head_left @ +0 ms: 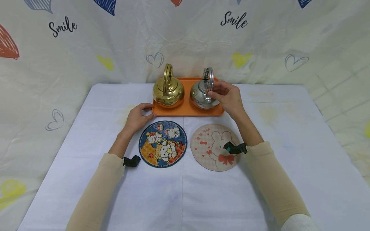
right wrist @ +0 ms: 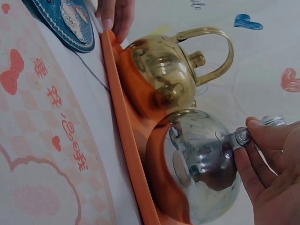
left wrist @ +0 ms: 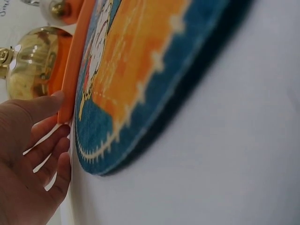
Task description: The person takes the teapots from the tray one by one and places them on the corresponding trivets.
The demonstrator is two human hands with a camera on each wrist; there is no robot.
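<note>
An orange tray (head_left: 188,111) lies at the back of the table with two shiny teakettles on it. The gold teakettle (head_left: 174,96) stands at its left, arched handle upright. At the right is the silver teakettle (head_left: 198,98). My right hand (head_left: 231,98) pinches the base of the silver handle between thumb and fingers, as the right wrist view shows at the handle's hinge (right wrist: 242,136). My left hand (head_left: 136,118) grips the tray's front left corner, its thumb (left wrist: 49,105) on the rim and the other fingers along the outer side.
Two round mats lie in front of the tray: a blue one (head_left: 154,150) with cartoon animals at left, a pink checked one (head_left: 202,154) with a rabbit at right. A white cloth (head_left: 162,199) covers the table. Behind hangs a printed curtain (head_left: 196,38).
</note>
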